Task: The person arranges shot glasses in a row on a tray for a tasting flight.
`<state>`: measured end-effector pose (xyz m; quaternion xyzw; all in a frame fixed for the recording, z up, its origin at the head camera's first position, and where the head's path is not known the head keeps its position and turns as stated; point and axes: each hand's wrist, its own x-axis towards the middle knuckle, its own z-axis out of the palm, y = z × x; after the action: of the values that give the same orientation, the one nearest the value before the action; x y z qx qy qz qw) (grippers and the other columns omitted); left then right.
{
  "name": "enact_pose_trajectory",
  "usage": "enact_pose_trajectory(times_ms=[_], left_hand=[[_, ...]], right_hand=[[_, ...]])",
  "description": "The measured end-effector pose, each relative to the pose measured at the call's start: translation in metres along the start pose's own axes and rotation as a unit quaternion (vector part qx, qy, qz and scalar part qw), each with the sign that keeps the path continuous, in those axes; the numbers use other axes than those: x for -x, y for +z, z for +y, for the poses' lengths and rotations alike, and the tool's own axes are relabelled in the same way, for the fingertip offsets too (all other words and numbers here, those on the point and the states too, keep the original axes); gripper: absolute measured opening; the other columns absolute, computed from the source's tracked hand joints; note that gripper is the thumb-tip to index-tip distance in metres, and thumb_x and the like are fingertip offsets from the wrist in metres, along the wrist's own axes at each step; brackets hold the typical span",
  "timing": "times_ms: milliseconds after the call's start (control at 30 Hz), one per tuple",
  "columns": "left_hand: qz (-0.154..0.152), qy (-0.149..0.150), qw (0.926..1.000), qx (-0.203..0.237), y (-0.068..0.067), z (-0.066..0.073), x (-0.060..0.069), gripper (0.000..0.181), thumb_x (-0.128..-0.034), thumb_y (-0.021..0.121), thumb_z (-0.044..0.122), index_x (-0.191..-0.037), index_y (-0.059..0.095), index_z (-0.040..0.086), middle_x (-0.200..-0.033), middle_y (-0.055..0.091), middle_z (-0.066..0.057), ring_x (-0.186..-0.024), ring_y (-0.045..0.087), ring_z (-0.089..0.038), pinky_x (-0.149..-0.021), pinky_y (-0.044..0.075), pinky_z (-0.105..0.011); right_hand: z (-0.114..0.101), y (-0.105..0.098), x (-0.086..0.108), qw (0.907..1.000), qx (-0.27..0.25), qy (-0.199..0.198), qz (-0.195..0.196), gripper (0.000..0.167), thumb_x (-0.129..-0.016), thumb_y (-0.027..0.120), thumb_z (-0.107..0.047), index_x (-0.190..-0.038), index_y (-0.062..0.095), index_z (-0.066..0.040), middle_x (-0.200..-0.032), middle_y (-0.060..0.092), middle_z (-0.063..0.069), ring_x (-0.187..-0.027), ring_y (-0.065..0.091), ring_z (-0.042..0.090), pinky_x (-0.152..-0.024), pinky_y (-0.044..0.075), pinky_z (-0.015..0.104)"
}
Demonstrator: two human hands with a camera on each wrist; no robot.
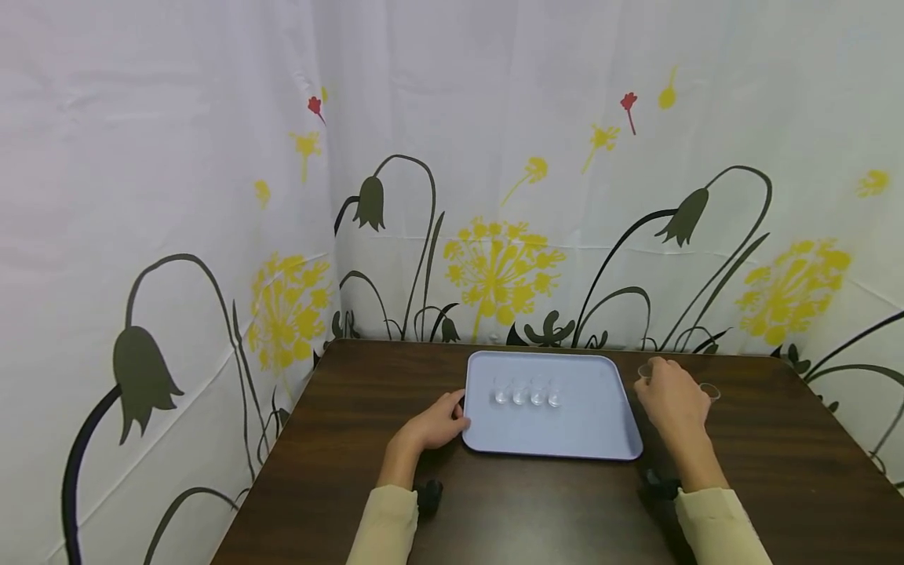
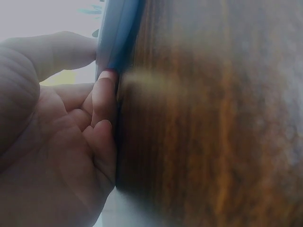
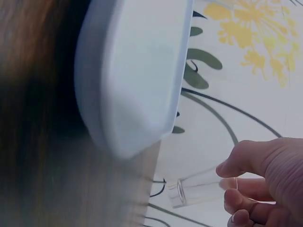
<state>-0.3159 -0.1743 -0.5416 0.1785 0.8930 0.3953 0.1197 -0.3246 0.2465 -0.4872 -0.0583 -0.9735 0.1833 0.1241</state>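
Observation:
A pale blue tray [image 1: 586, 431] lies on the dark wood table, with several small clear glasses [image 1: 528, 395] standing in a row on it. My left hand [image 1: 436, 424] grips the tray's left edge, the thumb [image 2: 71, 52] at the rim and the other fingers curled low against its side. Just off the tray's right side, my right hand [image 1: 674, 396] pinches a small clear glass [image 3: 199, 188] between thumb and fingertips. Another clear glass [image 1: 710, 390] stands to the right of that hand, partly hidden by it.
The brown table [image 1: 537, 510] extends around the tray on every side. Behind it and to the left hangs a white curtain [image 1: 452, 94] printed with flowers. Each wrist wears a black device [image 1: 428, 497].

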Motion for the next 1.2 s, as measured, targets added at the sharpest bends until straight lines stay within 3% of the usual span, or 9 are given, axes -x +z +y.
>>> enact_pose_trajectory(times_ms=[67, 167, 500, 667, 767, 933, 1133, 1200], left_hand=[[0.000, -0.004, 1.0000, -0.002, 0.000, 0.001, 0.000, 0.061, -0.1020, 0.057, 0.019, -0.153, 0.042, -0.010, -0.106, 0.050, -0.008, -0.092, 0.050, -0.019, -0.082, 0.042, -0.034], [-0.003, -0.036, 0.9993, 0.008, -0.003, 0.016, 0.005, 0.062, -0.1000, 0.061, 0.014, -0.155, 0.042, -0.010, -0.107, 0.052, -0.010, -0.094, 0.051, -0.021, -0.085, 0.042, -0.036], [-0.004, -0.046, 0.9989, 0.004, -0.004, 0.020, 0.004, 0.061, -0.1017, 0.062, 0.013, -0.156, 0.042, -0.007, -0.105, 0.050, -0.008, -0.092, 0.048, -0.019, -0.082, 0.040, -0.034], [-0.004, -0.046, 0.9989, 0.004, -0.004, 0.021, 0.004, 0.061, -0.1022, 0.061, 0.013, -0.156, 0.041, -0.008, -0.105, 0.050, -0.008, -0.091, 0.048, -0.019, -0.080, 0.040, -0.034], [-0.005, -0.046, 0.9989, 0.000, -0.003, 0.020, 0.003, 0.061, -0.1023, 0.060, 0.013, -0.156, 0.041, -0.008, -0.105, 0.051, -0.007, -0.091, 0.048, -0.018, -0.080, 0.040, -0.033], [-0.008, -0.042, 0.9991, 0.006, -0.004, 0.017, 0.003, 0.061, -0.1018, 0.060, 0.013, -0.155, 0.041, -0.009, -0.105, 0.051, -0.009, -0.092, 0.049, -0.020, -0.081, 0.041, -0.034], [-0.007, -0.013, 0.9999, 0.004, 0.003, -0.007, -0.008, 0.058, -0.1015, 0.056, 0.019, -0.150, 0.044, -0.009, -0.104, 0.049, -0.009, -0.089, 0.049, -0.019, -0.079, 0.042, -0.033], [-0.006, -0.014, 0.9999, 0.006, 0.004, -0.009, -0.009, 0.058, -0.1004, 0.057, 0.019, -0.150, 0.044, -0.009, -0.104, 0.050, -0.009, -0.089, 0.049, -0.019, -0.078, 0.042, -0.033]], right_hand=[[-0.004, 0.002, 0.001, 1.0000, -0.001, -0.004, 0.004, 0.039, -0.093, 0.059, -0.015, -0.127, 0.069, 0.001, -0.120, 0.070, 0.026, -0.106, 0.068, 0.052, -0.070, 0.049, 0.067], [-0.011, 0.006, 0.003, 0.9999, -0.006, -0.012, 0.007, 0.039, -0.094, 0.060, -0.018, -0.128, 0.070, 0.000, -0.119, 0.072, 0.025, -0.106, 0.069, 0.051, -0.070, 0.051, 0.067], [-0.021, 0.010, 0.002, 0.9993, -0.017, -0.011, -0.031, 0.046, -0.098, 0.065, -0.029, -0.137, 0.068, -0.005, -0.131, 0.071, 0.023, -0.106, 0.070, 0.046, -0.075, 0.053, 0.064], [-0.027, 0.013, 0.002, 0.9981, -0.035, -0.032, -0.038, 0.051, -0.098, 0.066, -0.031, -0.143, 0.065, -0.006, -0.106, 0.075, 0.016, -0.082, 0.066, 0.030, -0.061, 0.048, 0.047], [-0.032, 0.016, 0.003, 0.9973, -0.043, -0.042, -0.040, 0.051, -0.097, 0.067, -0.031, -0.143, 0.066, -0.008, -0.093, 0.070, 0.007, -0.074, 0.059, 0.023, -0.057, 0.041, 0.039], [-0.039, 0.020, 0.006, 0.9959, -0.050, -0.054, -0.053, 0.047, -0.098, 0.068, -0.031, -0.140, 0.067, -0.011, -0.096, 0.070, 0.006, -0.074, 0.059, 0.020, -0.057, 0.040, 0.036], [-0.044, 0.023, 0.009, 0.9944, -0.050, -0.066, -0.065, 0.043, -0.098, 0.068, -0.032, -0.137, 0.068, -0.013, -0.096, 0.071, 0.005, -0.073, 0.059, 0.020, -0.057, 0.041, 0.036], [-0.045, 0.024, 0.010, 0.9939, -0.049, -0.073, -0.067, 0.043, -0.098, 0.068, -0.033, -0.136, 0.068, -0.013, -0.097, 0.072, 0.005, -0.073, 0.060, 0.019, -0.057, 0.042, 0.036]])
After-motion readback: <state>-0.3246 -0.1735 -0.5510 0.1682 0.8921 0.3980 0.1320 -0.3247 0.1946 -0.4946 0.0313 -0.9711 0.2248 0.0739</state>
